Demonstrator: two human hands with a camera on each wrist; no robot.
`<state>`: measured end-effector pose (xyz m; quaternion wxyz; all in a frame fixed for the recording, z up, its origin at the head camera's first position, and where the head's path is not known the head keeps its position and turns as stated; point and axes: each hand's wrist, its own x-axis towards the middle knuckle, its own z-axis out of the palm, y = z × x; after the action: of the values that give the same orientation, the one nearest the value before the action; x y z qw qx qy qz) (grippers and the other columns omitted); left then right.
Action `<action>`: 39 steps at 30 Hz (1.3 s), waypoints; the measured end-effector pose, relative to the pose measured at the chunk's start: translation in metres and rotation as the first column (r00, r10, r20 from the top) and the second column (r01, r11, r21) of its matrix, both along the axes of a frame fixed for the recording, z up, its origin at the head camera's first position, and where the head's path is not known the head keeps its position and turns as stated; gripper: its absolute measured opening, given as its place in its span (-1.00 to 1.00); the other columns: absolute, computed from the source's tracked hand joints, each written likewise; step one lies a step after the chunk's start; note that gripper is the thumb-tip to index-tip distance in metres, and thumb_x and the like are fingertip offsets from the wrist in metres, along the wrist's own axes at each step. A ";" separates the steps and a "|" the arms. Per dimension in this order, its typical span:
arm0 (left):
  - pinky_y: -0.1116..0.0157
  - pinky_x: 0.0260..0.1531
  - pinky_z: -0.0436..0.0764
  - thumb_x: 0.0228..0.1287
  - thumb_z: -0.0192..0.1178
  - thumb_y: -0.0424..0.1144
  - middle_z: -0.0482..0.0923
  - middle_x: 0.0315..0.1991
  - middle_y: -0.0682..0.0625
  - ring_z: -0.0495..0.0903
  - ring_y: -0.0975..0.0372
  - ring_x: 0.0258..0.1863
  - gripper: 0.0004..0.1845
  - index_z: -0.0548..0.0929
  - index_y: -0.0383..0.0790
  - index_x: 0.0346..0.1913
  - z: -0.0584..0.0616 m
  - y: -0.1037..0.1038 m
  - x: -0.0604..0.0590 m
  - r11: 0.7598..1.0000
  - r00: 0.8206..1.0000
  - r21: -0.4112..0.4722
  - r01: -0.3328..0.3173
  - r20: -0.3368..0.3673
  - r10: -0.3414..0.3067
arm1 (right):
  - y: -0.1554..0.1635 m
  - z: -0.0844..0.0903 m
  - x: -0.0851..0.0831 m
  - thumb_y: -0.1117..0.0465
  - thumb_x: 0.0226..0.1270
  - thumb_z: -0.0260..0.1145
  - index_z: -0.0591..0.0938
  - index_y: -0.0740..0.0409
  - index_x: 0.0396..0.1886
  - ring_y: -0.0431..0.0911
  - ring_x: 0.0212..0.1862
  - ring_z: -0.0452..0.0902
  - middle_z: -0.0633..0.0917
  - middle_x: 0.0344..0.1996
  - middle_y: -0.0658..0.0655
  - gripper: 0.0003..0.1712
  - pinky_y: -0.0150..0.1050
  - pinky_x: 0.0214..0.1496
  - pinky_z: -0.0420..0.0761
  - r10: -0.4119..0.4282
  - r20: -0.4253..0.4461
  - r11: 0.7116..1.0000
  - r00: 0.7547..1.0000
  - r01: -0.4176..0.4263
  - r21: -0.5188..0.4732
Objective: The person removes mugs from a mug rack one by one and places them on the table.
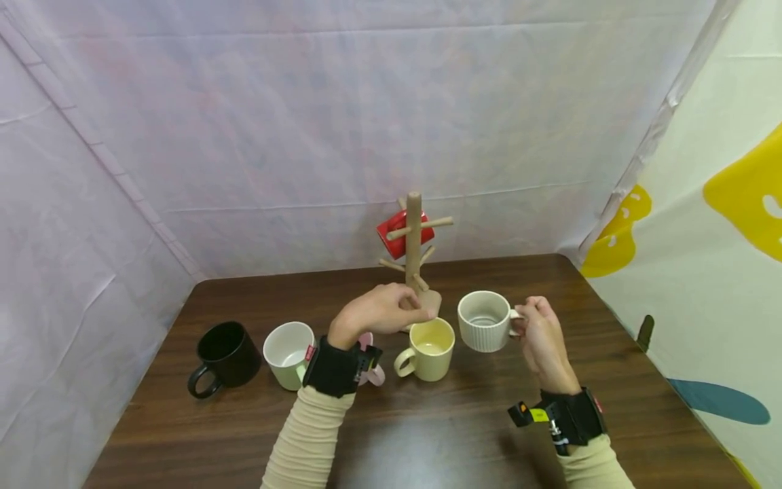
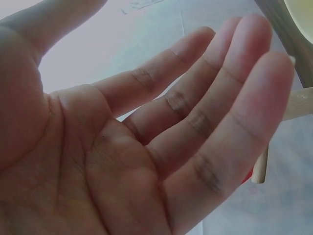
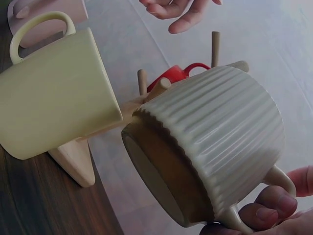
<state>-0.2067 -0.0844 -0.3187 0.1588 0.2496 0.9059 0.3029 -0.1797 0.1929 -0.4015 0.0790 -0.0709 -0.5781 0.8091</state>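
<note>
My right hand (image 1: 542,333) pinches the handle of a white ribbed mug (image 1: 487,333). In the right wrist view this mug (image 3: 215,137) is tilted and its base shows, raised off the table. My left hand (image 1: 381,309) holds nothing and hovers just above the back of a pale yellow mug (image 1: 434,360), close to the foot of a wooden mug tree (image 1: 414,251). Seen from the left wrist, its fingers (image 2: 210,147) are loosely bent and the palm is bare. A red mug (image 1: 396,248) hangs on an upper peg of the tree.
A black mug (image 1: 235,360) and a white and light green mug (image 1: 287,370) stand at the left of the brown table (image 1: 421,435). My left wrist partly covers a pink mug (image 1: 375,375). White cloth (image 1: 293,136) hangs behind the table.
</note>
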 end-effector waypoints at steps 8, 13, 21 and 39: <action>0.33 -0.44 0.49 0.35 0.22 0.11 0.63 -0.41 0.06 0.52 0.31 -0.46 -0.66 0.70 -0.09 -0.10 0.001 0.000 0.000 1.000 1.000 -0.002 -0.009 0.016 0.009 | -0.001 0.000 -0.002 0.39 0.48 -0.09 0.25 0.07 -0.36 -0.25 -0.55 0.24 0.36 -0.56 -0.08 -0.80 -0.38 -0.44 0.34 -0.013 0.004 1.000 1.000 0.013 0.002; 0.32 -0.42 0.53 0.34 0.23 0.10 0.66 -0.38 0.05 0.55 0.30 -0.43 -0.65 0.69 -0.11 -0.10 0.000 -0.002 -0.001 1.000 1.000 0.006 -0.016 0.018 0.016 | 0.000 -0.003 -0.004 0.39 0.48 -0.10 0.25 0.06 -0.36 -0.26 -0.55 0.25 0.37 -0.55 -0.08 -0.81 -0.39 -0.44 0.34 -0.025 0.019 1.000 1.000 0.025 -0.004; 0.31 -0.42 0.53 0.35 0.22 0.10 0.62 -0.41 0.03 0.58 0.27 -0.45 -0.62 0.65 -0.17 -0.07 0.000 -0.004 0.001 0.999 0.999 0.022 -0.025 0.033 0.025 | 0.001 -0.008 -0.006 0.42 0.44 -0.09 0.27 0.05 -0.38 -0.28 -0.56 0.26 0.37 -0.54 -0.09 -0.78 -0.42 -0.45 0.33 -0.044 0.029 0.999 0.999 0.045 -0.030; 0.28 -0.35 0.55 0.35 0.19 0.16 0.65 -0.36 0.05 0.64 0.27 -0.41 -0.58 0.65 -0.13 -0.06 -0.006 -0.009 0.002 1.000 0.999 -0.002 -0.030 0.041 0.030 | 0.002 -0.022 -0.010 0.43 0.43 -0.10 0.26 0.04 -0.38 -0.28 -0.55 0.22 0.34 -0.58 -0.11 -0.77 -0.43 -0.45 0.26 -0.048 0.020 0.998 0.999 0.049 -0.045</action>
<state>-0.2051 -0.0933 -0.3251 0.1731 0.2295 0.9063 0.3098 -0.1899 0.1947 -0.4239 0.0918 -0.0943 -0.5584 0.8191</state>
